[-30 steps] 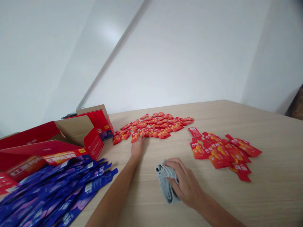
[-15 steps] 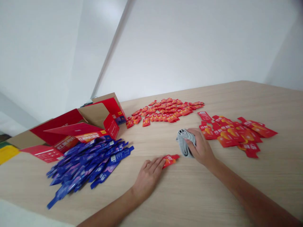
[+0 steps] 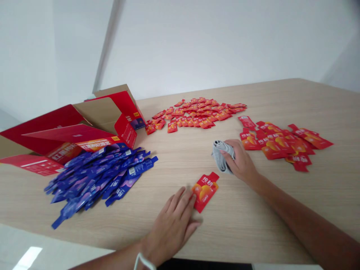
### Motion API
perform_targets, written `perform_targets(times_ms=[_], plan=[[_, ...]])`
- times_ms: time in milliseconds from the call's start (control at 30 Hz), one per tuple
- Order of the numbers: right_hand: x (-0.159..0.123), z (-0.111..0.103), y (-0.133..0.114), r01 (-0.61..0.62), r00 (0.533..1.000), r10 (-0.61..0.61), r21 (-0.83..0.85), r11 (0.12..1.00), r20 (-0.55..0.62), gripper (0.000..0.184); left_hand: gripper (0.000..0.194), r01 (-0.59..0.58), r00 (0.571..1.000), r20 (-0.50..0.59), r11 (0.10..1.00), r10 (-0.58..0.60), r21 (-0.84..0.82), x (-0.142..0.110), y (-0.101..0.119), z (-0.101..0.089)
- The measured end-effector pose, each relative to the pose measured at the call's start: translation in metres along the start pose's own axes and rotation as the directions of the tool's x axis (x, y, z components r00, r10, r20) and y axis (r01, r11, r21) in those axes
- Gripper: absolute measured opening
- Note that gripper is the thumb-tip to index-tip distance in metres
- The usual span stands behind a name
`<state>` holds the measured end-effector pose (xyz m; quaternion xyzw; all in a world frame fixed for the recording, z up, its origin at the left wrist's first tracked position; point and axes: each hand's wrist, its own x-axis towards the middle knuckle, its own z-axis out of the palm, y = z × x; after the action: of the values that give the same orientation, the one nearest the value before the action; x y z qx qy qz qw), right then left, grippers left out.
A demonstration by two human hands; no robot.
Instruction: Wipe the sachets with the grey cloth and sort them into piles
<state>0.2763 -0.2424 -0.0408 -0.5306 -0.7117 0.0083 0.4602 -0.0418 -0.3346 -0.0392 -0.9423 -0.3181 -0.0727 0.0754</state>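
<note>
My left hand [image 3: 173, 225] lies flat on the wooden table [image 3: 180, 165] near its front edge, fingers stretched out, the fingertips resting on the lower edge of a single red sachet [image 3: 205, 190]. My right hand [image 3: 240, 163] is closed round a folded grey cloth [image 3: 221, 155], which rests on the table a little beyond the sachet. A spread of small red sachets [image 3: 197, 114] lies at the back, and a group of larger red sachets [image 3: 281, 140] lies to the right of my right hand.
A heap of blue stick sachets [image 3: 104, 176] lies at the left. Behind it stands an opened red cardboard box [image 3: 84, 123] with its flaps out. A white wall rises behind the table.
My left hand has slid one red sachet from the back pile toward the front edge. My right hand with the cloth has stayed roughly where it was. The view has tilted down.
</note>
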Motion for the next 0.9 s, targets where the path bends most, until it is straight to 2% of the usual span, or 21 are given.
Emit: perform_targets(times_ms=[100,200,300,400,567,700,800,900], plan=[[0.0,0.003,0.0,-0.028,0.998,0.029,-0.024,0.999,0.062,0.031,0.06,-0.042,0.999,-0.032,0.997,0.04,-0.058,-0.004,-0.004,0.002],[-0.001,0.004,-0.003,-0.041,0.988,0.048,-0.049,0.998,0.146,0.031,0.054,-0.053,0.997,-0.057,0.998,0.052,-0.033,-0.003,0.001,0.006],[-0.001,0.004,-0.007,-0.021,0.971,0.036,-0.066,0.998,0.237,0.03,0.048,-0.074,0.995,-0.067,0.997,0.074,0.006,-0.001,0.008,0.008],[-0.001,0.003,-0.013,0.015,0.958,0.007,-0.075,0.997,0.286,0.03,0.042,-0.105,0.991,-0.082,0.994,0.102,-0.034,0.0,0.013,0.009],[-0.003,-0.001,-0.036,0.057,0.939,-0.037,-0.048,0.997,0.342,0.032,0.037,-0.253,0.966,-0.072,0.964,0.247,-0.079,-0.005,0.008,0.006],[-0.013,-0.001,-0.067,0.117,0.865,-0.096,-0.012,0.993,0.492,0.034,0.04,-0.359,0.929,-0.127,0.931,0.348,-0.074,-0.007,0.002,0.005],[-0.027,0.006,-0.088,0.213,0.775,-0.194,0.04,0.976,0.602,0.033,0.035,-0.405,0.905,-0.182,0.911,0.385,-0.084,-0.006,0.001,0.007],[-0.033,0.016,-0.09,0.293,0.689,-0.277,0.092,0.952,0.67,0.028,0.031,-0.414,0.899,-0.206,0.904,0.388,-0.107,-0.003,0.001,0.008]])
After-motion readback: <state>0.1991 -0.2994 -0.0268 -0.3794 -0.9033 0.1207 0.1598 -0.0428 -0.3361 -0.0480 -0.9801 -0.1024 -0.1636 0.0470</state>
